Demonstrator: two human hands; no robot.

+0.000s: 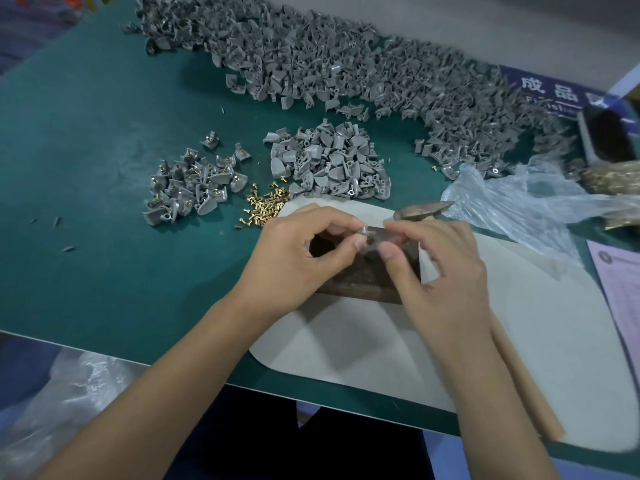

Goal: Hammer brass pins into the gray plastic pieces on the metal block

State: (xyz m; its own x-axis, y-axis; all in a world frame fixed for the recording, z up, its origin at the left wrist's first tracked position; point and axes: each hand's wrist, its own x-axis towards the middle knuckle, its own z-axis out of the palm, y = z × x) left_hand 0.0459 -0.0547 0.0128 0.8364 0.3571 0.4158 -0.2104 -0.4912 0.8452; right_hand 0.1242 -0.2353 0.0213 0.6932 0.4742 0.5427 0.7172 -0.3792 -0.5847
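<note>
At the bottom of the frame two bare forearms reach up from the near edge of the green worktop (104,188) and meet over a pale sheet (363,358) lying at lower centre. On that sheet sits the dark metal block (360,278), its near face showing between the wrists. The left hand (298,251) and the right hand (436,268) are both curled inward above the block, thumb and forefinger of each pinching one small gray plastic piece (369,233) held just over the block's top (whether a pin is already seated in it cannot be told). The other fingers (391,252) of the right hand are bent loosely. Just behind the right hand the worn head of a hammer (424,210) lies on the sheet, its wooden handle (526,386) running toward the lower right under the forearm. Left of the hands a scatter of brass pins (266,206) lies on the worktop. Beyond them are two small heaps: a pile with pins fitted (194,185) at centre left and a pile of bare gray pieces (332,161) at centre. A crumpled clear plastic bag (519,199) lies at right. Along the upper frame stretches a large heap of gray pieces (346,53).
</note>
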